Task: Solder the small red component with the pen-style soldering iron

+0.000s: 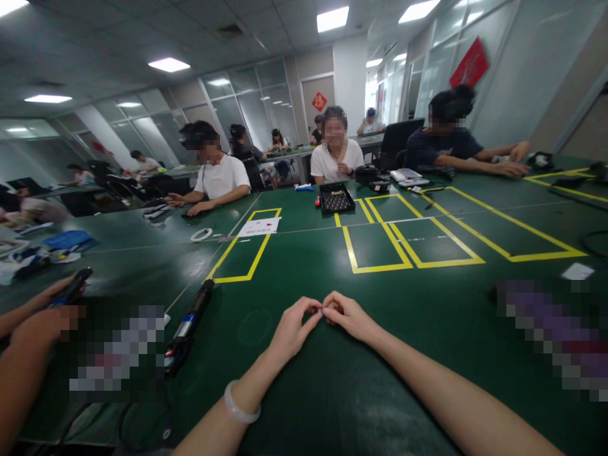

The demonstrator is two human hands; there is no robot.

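Over the green table [304,405], my left hand [295,324] and my right hand [350,315] meet at their fingertips. Thumb and fingers of each are pinched together. Anything between the fingertips is too small or too hidden to make out. A pale bangle [241,405] circles my left wrist. To the left of my hands lies a black electric screwdriver-like tool [190,326] with a blue and silver band, apart from both hands.
Yellow tape outlines [380,269] mark the table beyond my hands. Farther back are a black tray [336,199] of small parts, a paper sheet [259,226] and a white tape roll [201,235]. Another person's hand [45,326] holds a dark device at left. Several people sit around.
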